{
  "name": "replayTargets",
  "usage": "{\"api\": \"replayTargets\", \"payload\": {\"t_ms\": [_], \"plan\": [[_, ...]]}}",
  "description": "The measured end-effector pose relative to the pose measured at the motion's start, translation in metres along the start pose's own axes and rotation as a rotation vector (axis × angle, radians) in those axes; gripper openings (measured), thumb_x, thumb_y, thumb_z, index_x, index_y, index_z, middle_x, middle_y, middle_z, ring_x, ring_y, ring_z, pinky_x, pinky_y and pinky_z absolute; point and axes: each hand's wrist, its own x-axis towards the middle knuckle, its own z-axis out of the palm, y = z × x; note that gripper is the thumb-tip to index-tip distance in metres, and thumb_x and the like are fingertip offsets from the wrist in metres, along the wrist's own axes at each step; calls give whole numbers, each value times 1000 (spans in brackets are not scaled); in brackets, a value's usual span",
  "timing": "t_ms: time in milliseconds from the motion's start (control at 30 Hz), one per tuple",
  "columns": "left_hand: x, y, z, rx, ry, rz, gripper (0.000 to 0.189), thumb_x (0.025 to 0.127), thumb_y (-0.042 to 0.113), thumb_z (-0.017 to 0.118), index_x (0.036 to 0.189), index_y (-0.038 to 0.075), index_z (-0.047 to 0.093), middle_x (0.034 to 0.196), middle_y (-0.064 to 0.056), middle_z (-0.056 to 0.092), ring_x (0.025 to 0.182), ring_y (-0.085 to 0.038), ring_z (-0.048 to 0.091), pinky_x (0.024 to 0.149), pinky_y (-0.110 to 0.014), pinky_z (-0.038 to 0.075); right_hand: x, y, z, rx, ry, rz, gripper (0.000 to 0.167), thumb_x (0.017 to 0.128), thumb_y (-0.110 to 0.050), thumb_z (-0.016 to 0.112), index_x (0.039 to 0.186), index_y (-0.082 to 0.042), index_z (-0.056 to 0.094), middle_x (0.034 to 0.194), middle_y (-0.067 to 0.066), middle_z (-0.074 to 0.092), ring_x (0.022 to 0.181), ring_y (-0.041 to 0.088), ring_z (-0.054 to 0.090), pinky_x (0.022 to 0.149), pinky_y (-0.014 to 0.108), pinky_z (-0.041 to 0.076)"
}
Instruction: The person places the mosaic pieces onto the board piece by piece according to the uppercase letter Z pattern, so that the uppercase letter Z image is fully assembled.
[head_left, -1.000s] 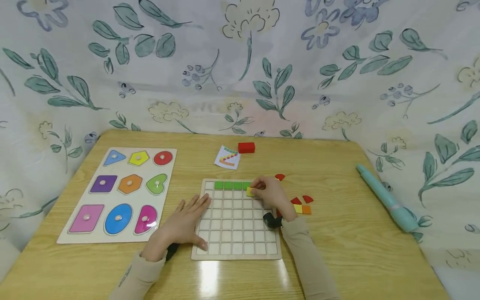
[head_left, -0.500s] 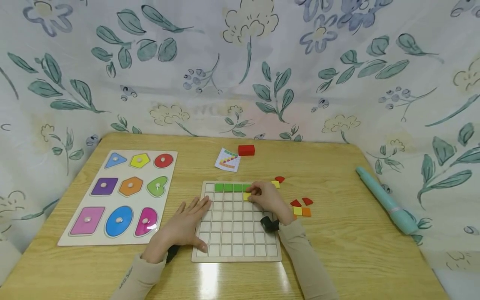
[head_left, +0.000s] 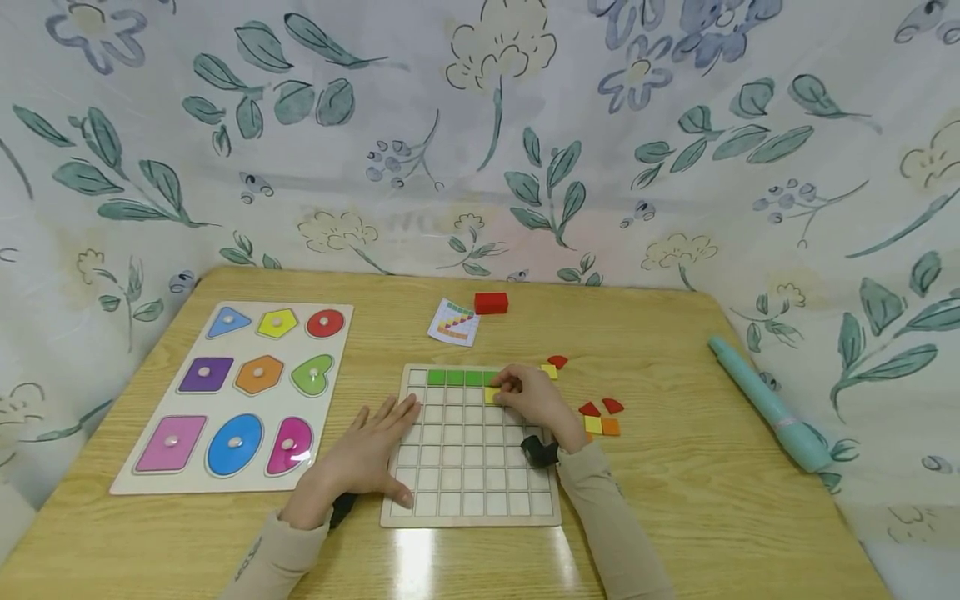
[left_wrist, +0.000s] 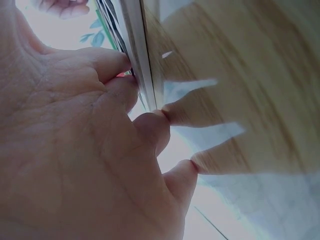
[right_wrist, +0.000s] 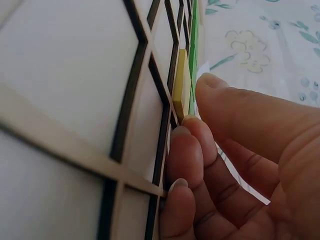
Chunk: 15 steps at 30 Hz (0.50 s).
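Shifted leftward, yellow tile (head_left: 491, 396), edges aligned with the grid (head_left: 451, 479); right fingers (right_wrist: 200, 137) touching it, grip unclear.

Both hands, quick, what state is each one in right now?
Left hand: open, fingers spread at the left edge of the grid board.
Right hand: fingers curled by the yellow square; whether pinching it, cannot be told.

Wooden board (head_left: 473, 479), glossy wood-grain table (head_left: 720, 517)

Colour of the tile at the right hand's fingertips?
Yellow tile; shows best in the right wrist view.
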Motion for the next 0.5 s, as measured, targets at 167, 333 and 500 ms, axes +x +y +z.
{"api": "replayTargets", "payload": {"t_ms": [167, 333, 500], "plan": [[-1, 1, 0, 1, -1, -1, 127, 54, 49, 88, 153, 2, 23, 162, -16, 16, 149, -42, 10, 117, -67, 5, -2, 1, -2, 12, -22, 7, 13, 89, -10, 69, 102, -9, 69, 86, 3, 63, 74, 12, 53, 68, 22, 43], [-1, 1, 0, 1, 6, -3, 126, 55, 48, 88, 153, 2, 24, 162, -15, 16, 149, -42, 10, 117, -67, 5, -2, 7, -12, 50, 7, 1, 16, 90, -9, 67, 105, -6, 69, 91, 7, 65, 79, 14, 56, 70, 22, 46], [0, 0, -1, 4, 6, -2, 126, 55, 49, 88, 153, 2, 23, 162, -15, 16, 149, -42, 10, 117, -67, 5, -3, 22, -30, 44, 111, 26, 18, 92, -10, 65, 108, -2, 67, 92, 11, 65, 80, 16, 56, 67, 22, 45]]}}
